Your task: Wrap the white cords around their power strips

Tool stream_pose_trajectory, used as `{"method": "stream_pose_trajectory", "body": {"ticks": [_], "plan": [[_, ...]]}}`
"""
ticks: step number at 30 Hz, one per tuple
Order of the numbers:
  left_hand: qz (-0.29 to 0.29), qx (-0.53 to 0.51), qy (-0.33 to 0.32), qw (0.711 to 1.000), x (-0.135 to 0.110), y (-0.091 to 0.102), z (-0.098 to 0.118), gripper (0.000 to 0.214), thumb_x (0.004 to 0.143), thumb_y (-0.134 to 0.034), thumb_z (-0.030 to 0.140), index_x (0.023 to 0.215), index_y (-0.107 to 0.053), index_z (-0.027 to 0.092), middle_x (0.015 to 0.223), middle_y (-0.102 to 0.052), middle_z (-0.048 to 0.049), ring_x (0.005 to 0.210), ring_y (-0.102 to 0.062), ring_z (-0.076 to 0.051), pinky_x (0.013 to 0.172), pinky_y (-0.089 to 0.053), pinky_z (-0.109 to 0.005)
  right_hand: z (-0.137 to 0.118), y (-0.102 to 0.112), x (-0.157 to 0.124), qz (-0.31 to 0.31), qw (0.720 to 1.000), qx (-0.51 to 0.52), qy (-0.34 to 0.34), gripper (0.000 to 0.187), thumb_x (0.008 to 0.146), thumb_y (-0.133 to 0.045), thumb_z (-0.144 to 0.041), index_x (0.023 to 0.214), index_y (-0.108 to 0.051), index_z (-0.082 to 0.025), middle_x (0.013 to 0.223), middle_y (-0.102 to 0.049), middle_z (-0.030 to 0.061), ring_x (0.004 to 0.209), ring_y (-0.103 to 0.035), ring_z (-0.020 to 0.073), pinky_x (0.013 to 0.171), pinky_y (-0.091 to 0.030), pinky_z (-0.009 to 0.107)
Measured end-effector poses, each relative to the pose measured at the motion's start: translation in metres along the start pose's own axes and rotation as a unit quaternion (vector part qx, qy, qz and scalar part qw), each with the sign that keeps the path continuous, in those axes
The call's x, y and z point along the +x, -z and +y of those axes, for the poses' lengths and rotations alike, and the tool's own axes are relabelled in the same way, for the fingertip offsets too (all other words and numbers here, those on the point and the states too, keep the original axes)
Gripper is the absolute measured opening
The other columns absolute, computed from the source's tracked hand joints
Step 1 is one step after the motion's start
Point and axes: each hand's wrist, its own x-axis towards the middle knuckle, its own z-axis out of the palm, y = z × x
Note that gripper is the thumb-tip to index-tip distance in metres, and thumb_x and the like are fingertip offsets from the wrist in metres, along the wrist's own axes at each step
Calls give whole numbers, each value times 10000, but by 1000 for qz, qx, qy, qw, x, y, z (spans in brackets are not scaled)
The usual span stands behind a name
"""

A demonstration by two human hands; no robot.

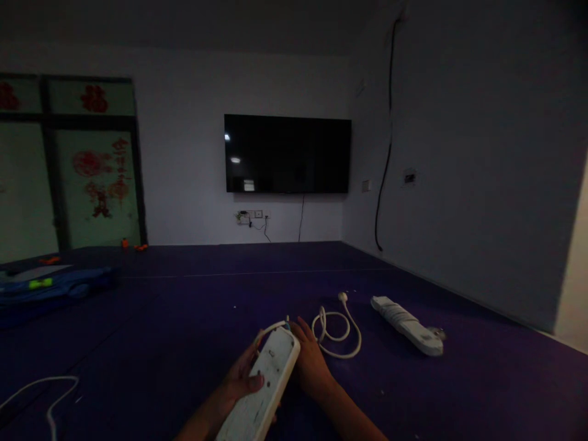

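Note:
My left hand (239,380) grips a white power strip (264,383), thumb across its socketed face. The strip is tilted, its far end pointing away from me. A white cord (271,331) arcs over its far left edge. My right hand (312,364) is closed at the strip's far right corner, where the cord passes to its fingers; the fingertips are partly hidden. Beyond that hand, a loose loop of white cord (351,352) lies on the purple surface, ending in a plug (342,297).
A second white power strip (408,327), cord wound around it, lies at right. Another white cord (50,401) is at lower left. Blue cloth (59,288) and orange pieces (140,247) lie at far left. A television (288,154) hangs on the back wall; a black cable (388,159) runs down the right wall.

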Motion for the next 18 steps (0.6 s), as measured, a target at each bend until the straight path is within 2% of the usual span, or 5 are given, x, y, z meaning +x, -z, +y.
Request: {"method": "stream_pose_trajectory", "body": {"ticks": [3,6,12,15,18], "plan": [[-45,6,23,999,-3,-3,-4,1103,599,-747,302,1384,26,345,1028,-629,-99,652,-653,-248,581,-502,-381,4,-1,-2,41,997,-32,-60,240,784,-506,-119,896,-651,-274,948,-656,11,1038,-491,215,1017,-202,415],[-59,17,41,997,-2,-2,-7,1101,614,-735,278,1393,43,298,1027,-637,-113,631,-649,-223,597,-489,-359,6,5,-2,78,981,-65,-165,185,820,-483,-137,815,-637,-240,845,-645,27,918,-521,206,956,-256,388],[-42,25,28,998,2,0,-4,1009,553,-769,298,1385,-207,200,827,-685,-95,617,-637,-214,586,-474,-322,9,25,4,139,935,-62,-320,241,887,-406,-314,830,-612,-204,778,-645,39,777,-554,206,819,-300,366],[18,23,-10,1000,3,-4,0,807,546,-766,350,1263,-444,165,717,-679,-73,548,-622,-201,548,-471,-314,14,29,4,186,908,-39,-373,361,905,-333,-393,852,-615,-174,809,-665,73,742,-583,213,736,-327,335],[136,18,-39,990,3,-7,2,523,575,-746,374,1016,-608,129,641,-672,-69,539,-625,-202,524,-467,-292,17,27,2,208,903,-4,-377,381,905,-323,-403,890,-620,-164,817,-676,89,713,-600,219,670,-349,314]]}}
